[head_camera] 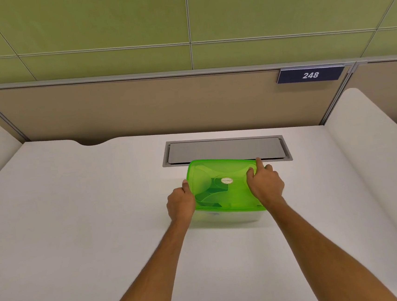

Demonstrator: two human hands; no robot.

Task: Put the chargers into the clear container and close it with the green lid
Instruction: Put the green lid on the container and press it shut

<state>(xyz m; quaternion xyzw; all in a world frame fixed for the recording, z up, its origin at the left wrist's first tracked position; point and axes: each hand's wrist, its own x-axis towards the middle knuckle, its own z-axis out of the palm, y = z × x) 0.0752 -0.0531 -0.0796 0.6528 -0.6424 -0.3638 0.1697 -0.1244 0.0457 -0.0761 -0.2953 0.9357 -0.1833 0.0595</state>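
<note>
You have a white desk [83, 224] in front of you, its far edge meeting a beige partition. A grey cable hatch [224, 149] is set flush into its surface near the back. Just in front of the hatch, the clear container [226, 219] stands directly on the desk, its green lid [209, 173] on top.

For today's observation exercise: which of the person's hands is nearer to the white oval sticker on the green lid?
Right. The right hand rests on the green lid, just right of the sticker. The left hand grips the lid's left edge, farther away.
</note>
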